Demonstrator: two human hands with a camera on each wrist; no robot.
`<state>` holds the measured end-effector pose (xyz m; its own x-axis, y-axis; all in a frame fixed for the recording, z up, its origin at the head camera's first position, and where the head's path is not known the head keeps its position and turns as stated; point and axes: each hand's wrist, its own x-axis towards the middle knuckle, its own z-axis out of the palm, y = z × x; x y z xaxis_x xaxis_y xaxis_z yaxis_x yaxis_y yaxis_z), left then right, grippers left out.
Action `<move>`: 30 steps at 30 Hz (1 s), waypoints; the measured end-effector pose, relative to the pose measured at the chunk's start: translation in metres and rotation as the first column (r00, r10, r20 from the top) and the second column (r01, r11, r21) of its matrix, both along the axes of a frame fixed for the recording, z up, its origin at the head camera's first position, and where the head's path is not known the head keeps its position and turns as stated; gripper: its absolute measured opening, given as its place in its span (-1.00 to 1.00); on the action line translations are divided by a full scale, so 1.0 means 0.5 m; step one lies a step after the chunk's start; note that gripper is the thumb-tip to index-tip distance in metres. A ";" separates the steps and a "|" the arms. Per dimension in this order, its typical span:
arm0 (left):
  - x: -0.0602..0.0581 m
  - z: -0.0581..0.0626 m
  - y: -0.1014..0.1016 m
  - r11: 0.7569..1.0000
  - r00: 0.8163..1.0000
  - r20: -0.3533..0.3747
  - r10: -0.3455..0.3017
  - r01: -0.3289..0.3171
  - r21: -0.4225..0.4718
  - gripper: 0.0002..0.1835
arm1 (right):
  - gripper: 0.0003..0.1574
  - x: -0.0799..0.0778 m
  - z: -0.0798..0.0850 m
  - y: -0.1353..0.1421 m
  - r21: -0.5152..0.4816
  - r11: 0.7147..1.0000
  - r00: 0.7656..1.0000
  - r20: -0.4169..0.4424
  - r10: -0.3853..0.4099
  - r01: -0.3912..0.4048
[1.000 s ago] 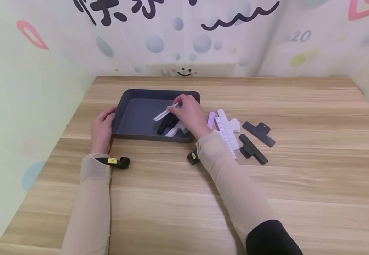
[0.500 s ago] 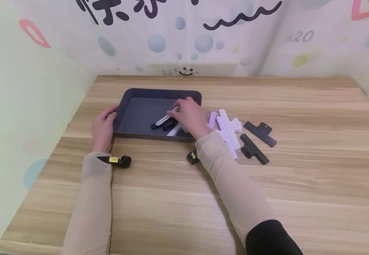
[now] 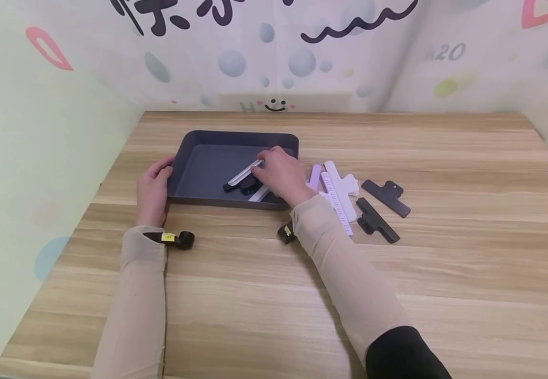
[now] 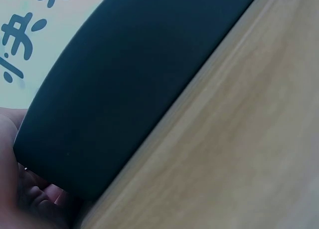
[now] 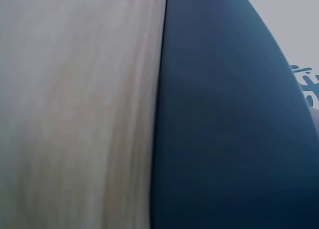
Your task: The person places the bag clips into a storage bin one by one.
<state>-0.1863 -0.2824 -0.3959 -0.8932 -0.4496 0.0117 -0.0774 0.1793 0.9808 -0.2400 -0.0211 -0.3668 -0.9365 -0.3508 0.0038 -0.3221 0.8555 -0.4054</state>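
My left hand (image 3: 152,189) holds the left end of the dark grey tray (image 3: 184,201); in the left wrist view, curled fingers (image 4: 37,196) show at the tray's corner. Inside the tray's right half, my right hand (image 3: 283,173) pinches a long white clip (image 3: 243,172) near its upper end. Under this clip lies a black clip (image 3: 249,185). Another white clip (image 3: 260,194) sits beside it, partly hidden by the hand. The right wrist view shows only the tray's outer wall (image 5: 224,114) and the table, with the fingers hidden.
Right of the tray lie a white clip (image 3: 341,192), a ridged pale purple clip (image 3: 335,202) and a purple one (image 3: 314,177), partly covered by the right arm. Two black clips (image 3: 386,197) lie farther right on the wooden table (image 3: 468,237). A patterned wall stands behind.
My right hand has lowered the white clip onto the black clip in the tray and still pinches it. The black clip has shifted slightly. My left hand stays at the tray's left end.
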 end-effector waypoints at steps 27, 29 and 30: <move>-0.005 -0.004 0.002 0.999 1.000 0.006 -0.012 0.012 0.031 -0.67 | -0.61 0.000 -0.005 0.006 -0.002 1.000 0.998 -0.064 0.025 -0.025; -0.004 -0.004 0.002 1.000 1.000 0.004 -0.011 0.011 0.026 -0.67 | -0.60 -0.001 -0.006 0.005 -0.008 0.999 0.998 -0.051 0.041 -0.042; -0.004 -0.004 0.001 1.000 1.000 0.005 -0.011 0.011 0.022 -0.67 | -0.60 -0.002 -0.007 0.005 -0.005 0.999 0.998 -0.042 0.050 -0.050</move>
